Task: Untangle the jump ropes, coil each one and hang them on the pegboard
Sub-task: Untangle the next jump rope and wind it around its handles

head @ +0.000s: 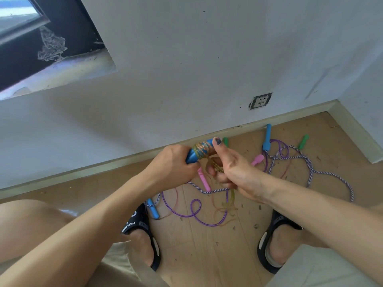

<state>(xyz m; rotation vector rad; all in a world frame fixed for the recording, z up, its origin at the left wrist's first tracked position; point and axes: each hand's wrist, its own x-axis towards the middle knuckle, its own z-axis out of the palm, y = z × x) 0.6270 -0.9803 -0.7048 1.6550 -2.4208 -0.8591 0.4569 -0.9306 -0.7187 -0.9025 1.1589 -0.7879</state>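
A person sits low over a wooden floor (207, 255) beside a white wall (186, 69), seen from above, with bare knees and black slippers (143, 226) at the bottom of the view; the left hand (174, 162) curls firmly around the lower end of a blue handle (191, 157), held up in front of the skirting board; a thin olive-gold rope (202, 149) is wound in tight turns around the upper part of that handle; the right hand (234, 170) presses its thumb against the handle's top end, and its curled fingers pinch the loose strands of the same gold rope just below the winding, the rest of it trailing down to the floor between the feet; on the floor lies a tangle of other ropes: a purple rope (196, 212) looping near the slippers, a white-and-purple braided rope (308, 168) sweeping off to the right, two pink handles (204, 180), two more blue handles (267, 137), and two green handles (303, 141) near the wall; a wall socket (260, 101) sits above the skirting, and a dark window opening (51, 34) fills the upper left.
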